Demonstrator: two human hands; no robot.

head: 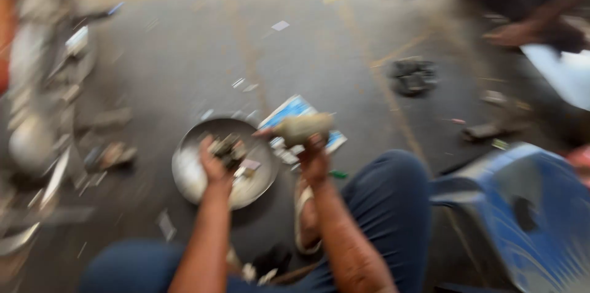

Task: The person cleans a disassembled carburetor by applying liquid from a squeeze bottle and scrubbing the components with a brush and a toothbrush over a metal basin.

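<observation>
Hands [264, 155] over metal bowl [190, 176]

You see a silver-grey metal bowl [190, 176] on dark grey floor [184, 53]. Your trousers [393, 207] are navy; the plastic chair [528, 213] beside you is blue.

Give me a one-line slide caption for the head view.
Blurred: left hand over a metal bowl of small parts, right hand gripping a greenish-grey lump above the floor.
</observation>
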